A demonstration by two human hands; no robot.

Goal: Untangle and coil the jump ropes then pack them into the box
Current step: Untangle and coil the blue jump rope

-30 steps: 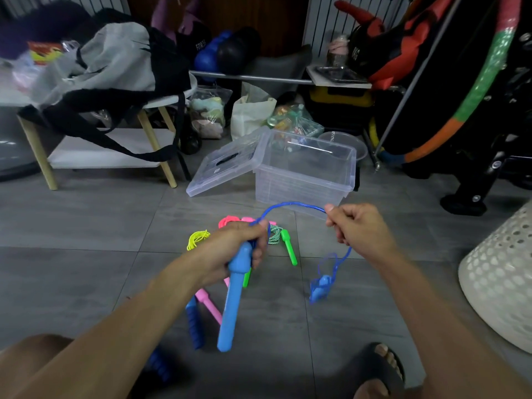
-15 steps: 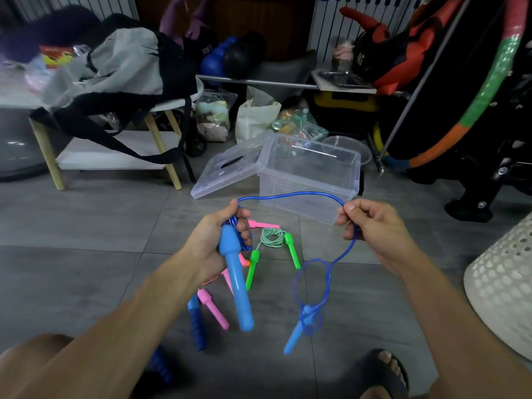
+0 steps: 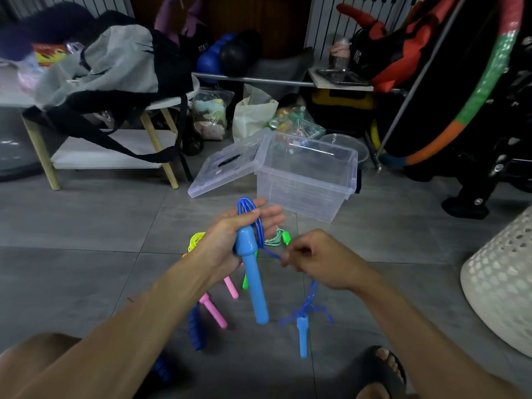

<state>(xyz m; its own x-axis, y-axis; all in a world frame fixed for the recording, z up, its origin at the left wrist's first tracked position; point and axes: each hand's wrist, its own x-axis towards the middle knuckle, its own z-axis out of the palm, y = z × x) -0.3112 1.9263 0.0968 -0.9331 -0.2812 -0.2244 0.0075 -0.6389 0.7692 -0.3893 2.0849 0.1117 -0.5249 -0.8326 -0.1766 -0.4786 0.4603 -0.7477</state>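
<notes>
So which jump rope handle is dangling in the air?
The small light blue handle hanging on the blue cord below the right hand. The bigger blue handle is in the left hand; the pink handles lie on the floor.

Blue jump rope [image 3: 251,272], clear box [image 3: 305,180]

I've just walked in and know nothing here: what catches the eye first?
In the centre, the left hand holds a light blue plastic jump-rope handle with blue cord loops, while the right hand pinches the cord. Behind stands an open clear plastic box; pink, green and yellow ropes lie on the grey floor.
</notes>
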